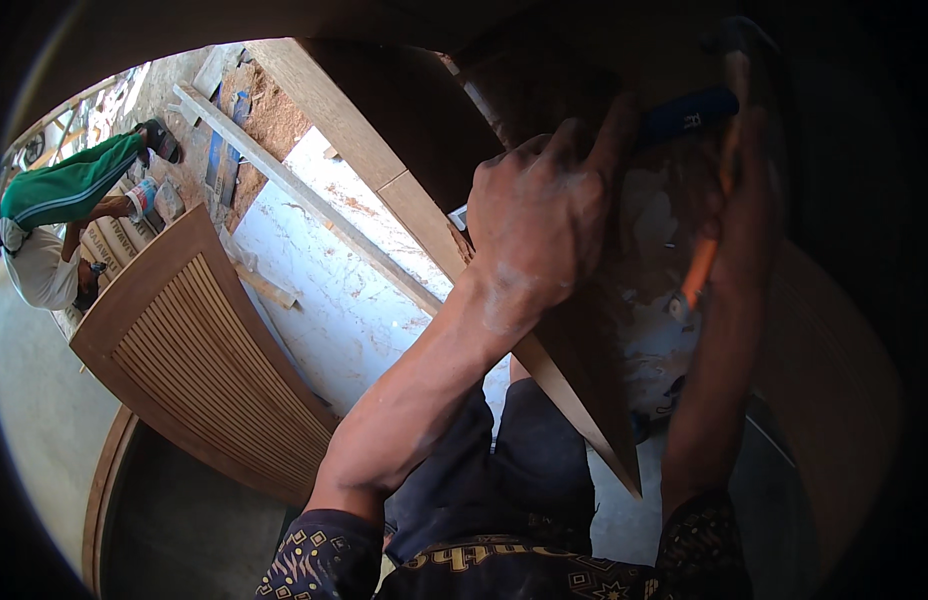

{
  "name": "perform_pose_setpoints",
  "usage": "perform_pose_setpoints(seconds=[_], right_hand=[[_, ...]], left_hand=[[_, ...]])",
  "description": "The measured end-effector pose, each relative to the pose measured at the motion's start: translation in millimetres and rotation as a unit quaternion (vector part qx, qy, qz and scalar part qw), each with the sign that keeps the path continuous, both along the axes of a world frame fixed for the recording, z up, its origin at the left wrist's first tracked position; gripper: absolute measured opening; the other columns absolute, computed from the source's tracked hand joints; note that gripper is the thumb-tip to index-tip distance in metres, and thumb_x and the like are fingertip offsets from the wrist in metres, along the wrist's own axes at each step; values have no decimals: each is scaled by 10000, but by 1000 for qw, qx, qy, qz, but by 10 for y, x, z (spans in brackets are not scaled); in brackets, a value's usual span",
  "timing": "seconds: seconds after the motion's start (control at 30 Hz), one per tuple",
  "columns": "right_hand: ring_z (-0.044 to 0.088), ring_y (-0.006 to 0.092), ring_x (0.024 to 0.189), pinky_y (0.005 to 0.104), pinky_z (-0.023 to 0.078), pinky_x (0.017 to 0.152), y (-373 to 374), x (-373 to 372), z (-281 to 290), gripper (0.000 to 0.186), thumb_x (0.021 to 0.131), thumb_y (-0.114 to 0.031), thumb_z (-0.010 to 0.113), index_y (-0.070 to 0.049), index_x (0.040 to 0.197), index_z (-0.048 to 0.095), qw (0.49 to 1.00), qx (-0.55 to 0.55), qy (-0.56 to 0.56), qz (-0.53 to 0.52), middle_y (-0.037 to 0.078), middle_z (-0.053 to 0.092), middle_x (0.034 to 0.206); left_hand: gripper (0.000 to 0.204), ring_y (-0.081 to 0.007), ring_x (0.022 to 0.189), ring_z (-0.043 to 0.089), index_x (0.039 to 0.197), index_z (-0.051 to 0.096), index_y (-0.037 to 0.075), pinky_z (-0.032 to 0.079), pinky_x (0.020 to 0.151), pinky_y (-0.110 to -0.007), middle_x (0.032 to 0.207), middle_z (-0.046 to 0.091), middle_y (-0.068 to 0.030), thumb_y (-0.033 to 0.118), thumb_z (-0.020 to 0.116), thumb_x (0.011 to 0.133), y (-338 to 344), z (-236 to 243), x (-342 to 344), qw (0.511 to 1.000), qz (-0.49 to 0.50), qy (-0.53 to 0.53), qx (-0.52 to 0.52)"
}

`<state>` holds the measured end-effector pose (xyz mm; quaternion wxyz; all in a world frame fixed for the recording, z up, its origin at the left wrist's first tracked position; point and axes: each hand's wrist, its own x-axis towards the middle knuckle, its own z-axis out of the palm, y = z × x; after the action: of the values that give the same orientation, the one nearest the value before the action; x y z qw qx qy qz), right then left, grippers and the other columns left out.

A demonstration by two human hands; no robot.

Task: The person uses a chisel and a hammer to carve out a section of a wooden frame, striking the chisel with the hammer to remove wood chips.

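My left hand (pixel 534 210) is closed around a blue-handled tool (pixel 684 115), perhaps a chisel, over dark woodwork; its working end is hidden. In my right hand (pixel 742 205), slightly blurred, is an orange-handled hammer (pixel 700 268), held upright beside the blue handle with the head in shadow at the top. A wooden board (pixel 584 400) runs diagonally beneath my left wrist and tapers toward the lower right.
A slatted wooden panel (pixel 169 290) leans at left beside a curved frame (pixel 114 460). A co-worker (pixel 64 200) in green trousers bends at upper left. Loose battens (pixel 309 205), a white marbled sheet (pixel 294 230) and sawdust (pixel 259 95) lie beyond the board.
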<state>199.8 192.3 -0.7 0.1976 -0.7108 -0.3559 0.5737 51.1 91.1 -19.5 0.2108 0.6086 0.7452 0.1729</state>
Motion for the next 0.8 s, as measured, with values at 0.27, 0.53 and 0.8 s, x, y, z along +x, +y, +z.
perform_pose_setpoints(seconds=[0.27, 0.53, 0.8], right_hand=[[371, -24, 447, 146, 267, 360, 39, 508, 359, 525, 1015, -307, 574, -34, 1451, 470, 984, 147, -38, 91, -42, 520, 742], [344, -20, 436, 158, 257, 365, 71, 774, 544, 587, 987, -274, 617, -35, 1489, 428, 980, 34, -35, 191, -71, 489, 647], [358, -28, 438, 157, 250, 357, 24, 722, 517, 590, 973, -261, 630, -36, 1483, 434, 989, -36, 5, 147, -53, 523, 702]], left_hand=[[665, -351, 849, 706, 1441, 514, 232, 584, 705, -423, 1054, 693, -119, 47, 633, 814, 40, 75, 47, 999, 38, -28, -19], [773, -332, 844, 709, 1490, 439, 149, 582, 656, -444, 1101, 651, -167, 70, 619, 743, 5, 32, -15, 1000, 0, -16, -16], [688, -352, 839, 708, 1453, 489, 175, 581, 675, -434, 1102, 672, -150, 72, 617, 785, 9, 17, -3, 1000, 16, -11, -19]])
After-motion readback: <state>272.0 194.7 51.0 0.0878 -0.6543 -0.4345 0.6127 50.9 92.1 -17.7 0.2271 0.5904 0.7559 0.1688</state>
